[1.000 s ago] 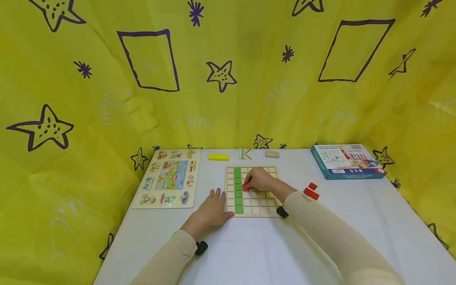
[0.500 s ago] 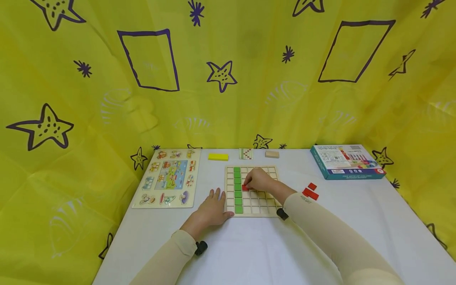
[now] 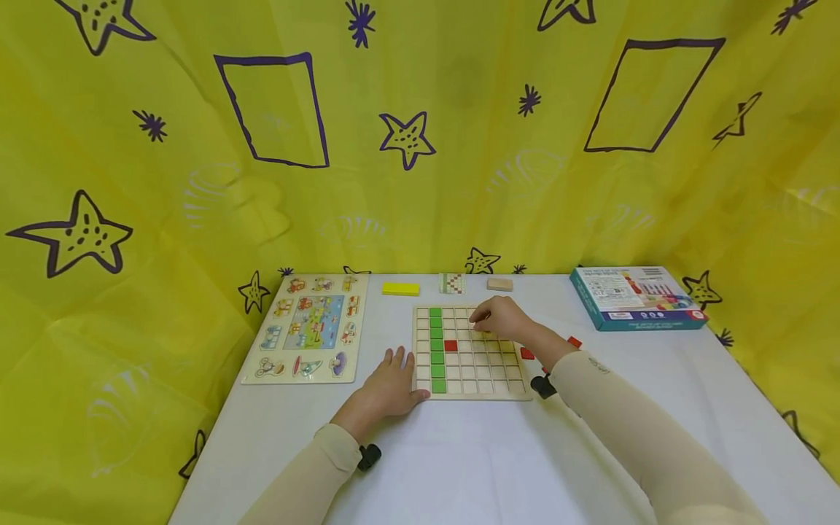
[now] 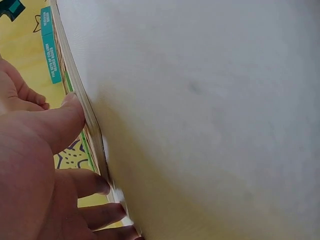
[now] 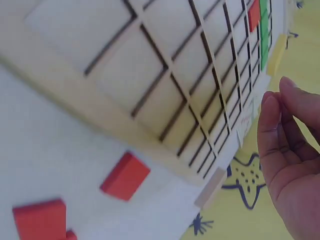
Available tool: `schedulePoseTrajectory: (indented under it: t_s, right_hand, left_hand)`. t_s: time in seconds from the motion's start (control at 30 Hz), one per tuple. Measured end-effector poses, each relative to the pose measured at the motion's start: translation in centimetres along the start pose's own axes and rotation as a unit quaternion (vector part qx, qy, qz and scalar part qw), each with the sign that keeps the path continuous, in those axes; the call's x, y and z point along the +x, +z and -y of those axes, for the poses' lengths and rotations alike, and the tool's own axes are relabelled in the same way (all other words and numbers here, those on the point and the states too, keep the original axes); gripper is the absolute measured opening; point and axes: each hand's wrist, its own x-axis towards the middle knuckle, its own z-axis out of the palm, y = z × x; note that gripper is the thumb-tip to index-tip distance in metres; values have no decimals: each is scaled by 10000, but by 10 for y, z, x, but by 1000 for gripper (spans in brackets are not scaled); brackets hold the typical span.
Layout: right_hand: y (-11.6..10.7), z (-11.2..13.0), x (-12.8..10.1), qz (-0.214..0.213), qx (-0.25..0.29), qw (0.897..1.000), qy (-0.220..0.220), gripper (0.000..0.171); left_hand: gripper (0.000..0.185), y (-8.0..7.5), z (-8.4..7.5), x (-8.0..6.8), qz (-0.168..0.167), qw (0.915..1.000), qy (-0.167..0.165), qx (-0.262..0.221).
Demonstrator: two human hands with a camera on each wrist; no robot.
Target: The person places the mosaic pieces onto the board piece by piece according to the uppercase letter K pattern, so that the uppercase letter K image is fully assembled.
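Observation:
A wooden grid board (image 3: 482, 372) lies on the white table. A green column of tiles (image 3: 436, 350) fills its second column, and one red tile (image 3: 450, 345) sits in the cell just right of it. My right hand (image 3: 502, 319) hovers over the board's upper right part, fingers relaxed and holding nothing. In the right wrist view the fingers (image 5: 287, 145) hang empty beside the board (image 5: 125, 65). My left hand (image 3: 392, 380) rests flat on the table, its thumb (image 4: 70, 107) against the board's front left edge. Loose red tiles (image 3: 527, 354) lie right of the board, also in the right wrist view (image 5: 125, 176).
A picture puzzle board (image 3: 308, 328) lies at the left. Along the back stand a yellow block (image 3: 401, 289), a small pattern card (image 3: 452, 284) and a plain wooden block (image 3: 500, 284). A teal box (image 3: 636, 297) sits at the back right. Yellow cloth surrounds the table.
My right hand has let go of the red tile, which stays in its cell, and has drawn back toward the right and rear of the board. The left hand has not moved.

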Motion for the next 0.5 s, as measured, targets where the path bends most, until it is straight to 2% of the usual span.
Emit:
schedulePoseTrajectory:
  t_s: [0.23,0.5]
  right_hand:
    - [-24,-18,-13,-88,98,9995,278,18]
    - [-32,-43,-28,50,195,9976,662,17]
  left_hand:
    - [83,-3,-3,-1,0,10000,-22,-19]
    - [82,-3,-5,-2,52,10000,-66,-33]
